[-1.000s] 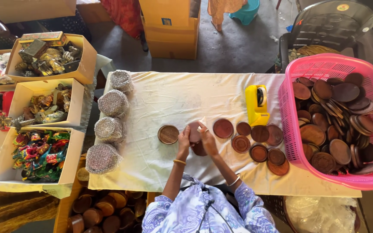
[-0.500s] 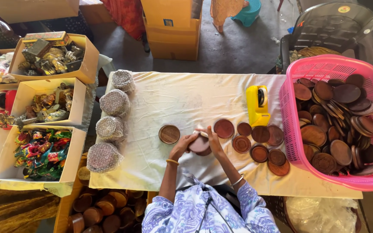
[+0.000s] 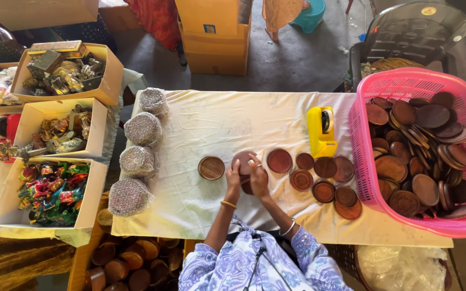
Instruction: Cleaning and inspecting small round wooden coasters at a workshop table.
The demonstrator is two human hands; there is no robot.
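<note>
My left hand (image 3: 233,179) and my right hand (image 3: 258,175) meet over the middle of the white-covered table (image 3: 211,118). Between them they grip a stack of round brown wooden discs (image 3: 243,160), held just above the cloth. A single wooden disc with a lighter centre (image 3: 211,167) lies flat just left of my left hand. To the right of my right hand several more wooden discs (image 3: 324,178) lie spread on the cloth.
A pink plastic basket (image 3: 405,83) full of wooden discs stands at the right. A yellow tape dispenser (image 3: 321,130) sits behind the loose discs. Wrapped round bundles (image 3: 142,129) line the table's left edge. Open cardboard boxes (image 3: 103,81) of small figurines stand further left.
My hands have turned the disc stack upright again and lifted it slightly away from me. My left forearm has swung back in toward the middle.
</note>
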